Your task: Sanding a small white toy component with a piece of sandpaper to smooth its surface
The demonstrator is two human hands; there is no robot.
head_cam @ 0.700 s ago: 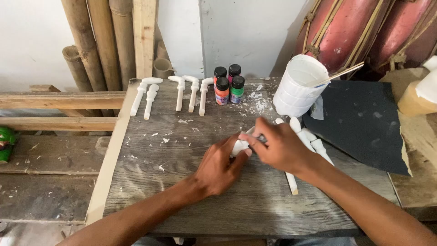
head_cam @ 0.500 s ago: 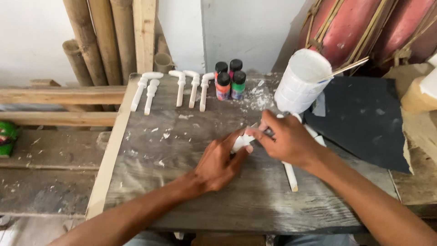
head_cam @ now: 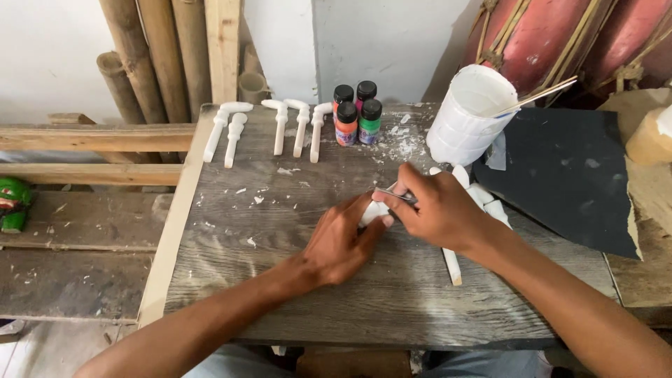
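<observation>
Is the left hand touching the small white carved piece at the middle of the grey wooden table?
Touching. The head view shows the left hand with its fingertips wrapped on the small white carved piece, no gap between them.

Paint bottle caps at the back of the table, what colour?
All the caps are black; head view shows it best.

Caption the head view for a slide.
Left hand steadies a small white piece while right hand works it with a thin metal tool.

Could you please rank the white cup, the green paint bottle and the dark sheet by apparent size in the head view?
1. dark sheet
2. white cup
3. green paint bottle
All lie at a similar distance, so the order seems safe.
</observation>
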